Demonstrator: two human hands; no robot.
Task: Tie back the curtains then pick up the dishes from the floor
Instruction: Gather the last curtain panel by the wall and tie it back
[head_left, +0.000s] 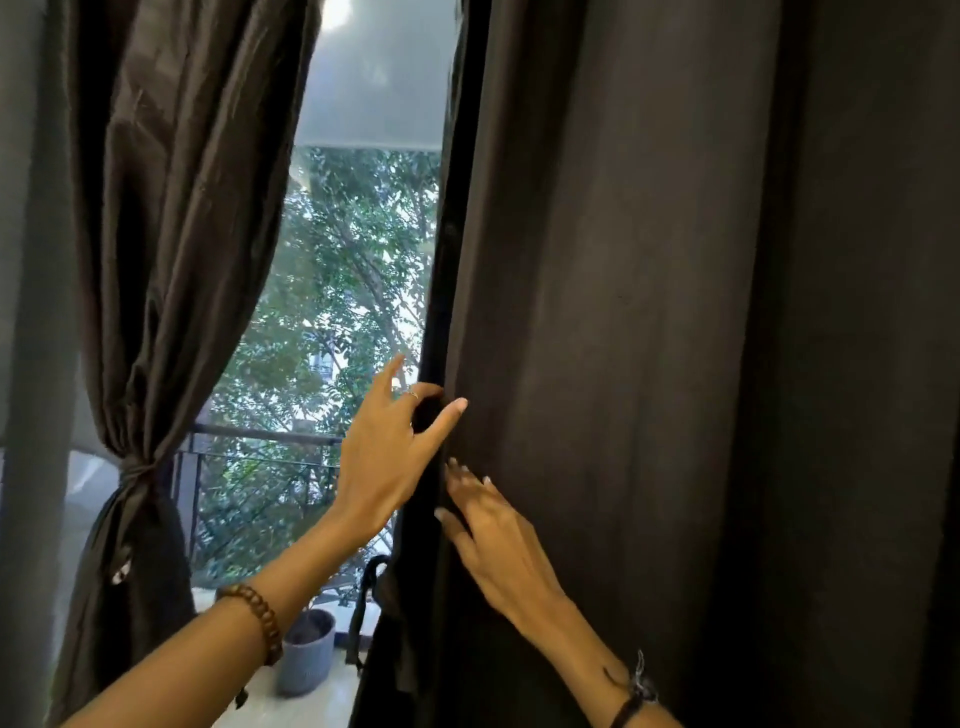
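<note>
While the left curtain (171, 208) hangs tied back at the far left, the left hand (387, 452) grips the inner edge of the loose right curtain (623, 312), thumb in front, and the right hand (498, 535) lies just below it, fingers straight, flat on the fabric.

daylit window (358, 291), balcony railing (260, 434), potted plant (306, 652)

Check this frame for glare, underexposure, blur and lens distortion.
Head view: backlit, with glare atop the window; the right curtain is near-featureless dark, the left curtain catches sheen; left hand and right hand look slightly soft; verticals lean, wide-angle style.
</note>
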